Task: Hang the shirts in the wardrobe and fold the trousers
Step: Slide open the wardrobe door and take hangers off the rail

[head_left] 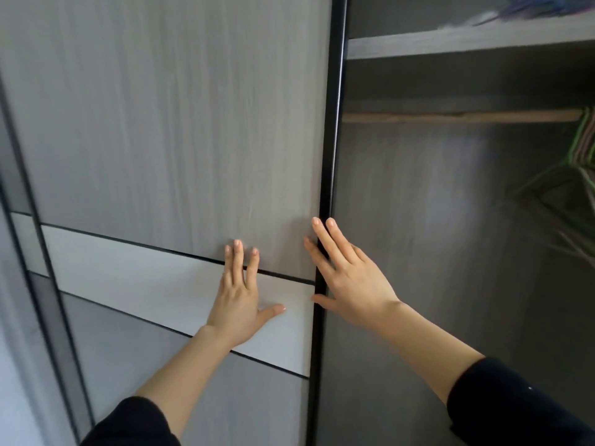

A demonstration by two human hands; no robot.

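Wardrobe (pixel 434 220) fills the view, standing tall, long axis vert., open bay on the right. Sliding door (pixel 167 123) covers the left part, upright, w/ a pale band (pixel 145 275) slanting across it from this angle. Black door edge (pixel 328 156) runs top to bottom btwn door and bay. Rail (pixel 450 117) lies horiz. inside, under a shelf (pixel 467 40). Hangers (pixel 582 140) bunch at its far right, blurred. Right hand (pixel 351 281) reaches up, arm extended, fingers straight and laid on the door edge, gripping nothing. Left hand (pixel 240 300) lies flat on the door just beside it, fingers straight, thumb out toward the edge.
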